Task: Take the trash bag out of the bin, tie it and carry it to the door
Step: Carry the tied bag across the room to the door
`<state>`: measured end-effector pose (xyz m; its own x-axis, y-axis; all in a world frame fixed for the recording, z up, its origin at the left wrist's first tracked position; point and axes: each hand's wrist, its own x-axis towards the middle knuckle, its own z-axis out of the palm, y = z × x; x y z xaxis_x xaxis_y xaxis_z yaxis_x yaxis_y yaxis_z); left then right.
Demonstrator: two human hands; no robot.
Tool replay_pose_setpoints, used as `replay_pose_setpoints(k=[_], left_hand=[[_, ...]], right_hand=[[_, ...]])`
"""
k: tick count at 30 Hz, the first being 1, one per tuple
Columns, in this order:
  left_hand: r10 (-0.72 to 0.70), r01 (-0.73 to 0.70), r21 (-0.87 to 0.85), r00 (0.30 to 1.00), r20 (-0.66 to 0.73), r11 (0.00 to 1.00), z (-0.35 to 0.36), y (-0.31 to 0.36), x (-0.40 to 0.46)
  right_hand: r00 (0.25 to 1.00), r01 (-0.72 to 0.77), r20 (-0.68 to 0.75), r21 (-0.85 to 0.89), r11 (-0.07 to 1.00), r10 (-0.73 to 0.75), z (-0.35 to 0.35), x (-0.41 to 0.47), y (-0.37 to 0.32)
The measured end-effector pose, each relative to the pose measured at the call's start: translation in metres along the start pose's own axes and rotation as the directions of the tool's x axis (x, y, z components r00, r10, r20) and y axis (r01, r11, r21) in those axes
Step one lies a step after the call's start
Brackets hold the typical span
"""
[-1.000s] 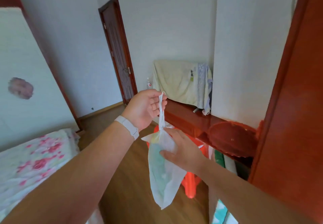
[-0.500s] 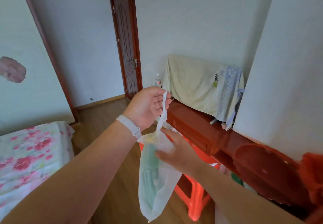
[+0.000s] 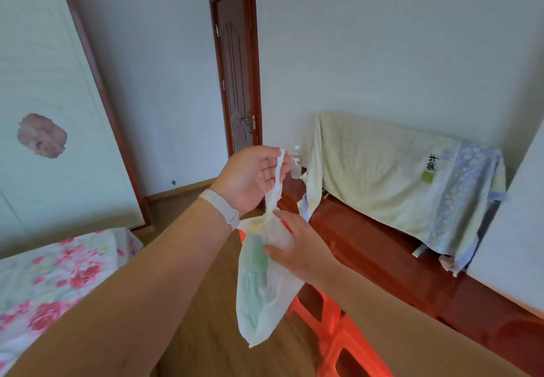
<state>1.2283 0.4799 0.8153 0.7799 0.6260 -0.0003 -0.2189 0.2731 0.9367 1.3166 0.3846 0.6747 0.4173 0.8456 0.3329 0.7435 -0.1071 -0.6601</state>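
Note:
A thin white trash bag (image 3: 262, 297) with greenish contents hangs in the air in front of me, its top twisted into a strip. My left hand (image 3: 250, 176), with a white band on the wrist, pinches the upper end of that strip. My right hand (image 3: 297, 244) grips the bag just below the neck. The dark brown door (image 3: 235, 76) stands shut in the far corner, straight beyond my hands. No bin shows in view.
A low red-brown cabinet (image 3: 382, 247) runs along the right wall, draped with a pale cloth (image 3: 382, 170); a small clear bottle (image 3: 296, 162) stands at its near end. An orange plastic stool (image 3: 338, 326) is below the bag. A flowered bed (image 3: 53, 276) lies left, a wardrobe (image 3: 47, 82) behind it.
My view has swung left and the door now sits nearer the middle. Both hands keep the same hold on the bag, which has hardly shifted between them.

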Motion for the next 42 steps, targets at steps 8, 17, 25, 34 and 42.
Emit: replay_pose_setpoints(k=[8, 17, 25, 34, 42], left_hand=[[0.016, -0.016, -0.003, 0.990, -0.137, 1.000, -0.066, 0.007, 0.099], [0.042, -0.040, 0.014, 0.948, -0.316, 0.999, -0.128, 0.029, 0.234], [0.107, -0.075, 0.096, 0.915, -0.390, 0.993, -0.158, 0.065, 0.326], [0.109, -0.082, 0.083, 0.909, -0.402, 0.993, -0.230, 0.078, 0.419], [0.046, -0.038, 0.034, 0.954, -0.296, 0.999, -0.336, 0.096, 0.520]], right_hand=[[0.992, 0.073, 0.101, 0.030, 0.997, -0.076, 0.051, 0.109, 0.033], [0.954, 0.165, 0.220, 0.186, 0.969, -0.205, 0.102, 0.268, 0.077], [0.933, 0.200, 0.244, 0.262, 0.944, -0.265, 0.120, 0.393, 0.094], [0.924, 0.200, 0.275, 0.241, 0.950, -0.264, 0.167, 0.491, 0.108], [0.947, 0.141, 0.267, 0.157, 0.978, -0.179, 0.244, 0.605, 0.111]])
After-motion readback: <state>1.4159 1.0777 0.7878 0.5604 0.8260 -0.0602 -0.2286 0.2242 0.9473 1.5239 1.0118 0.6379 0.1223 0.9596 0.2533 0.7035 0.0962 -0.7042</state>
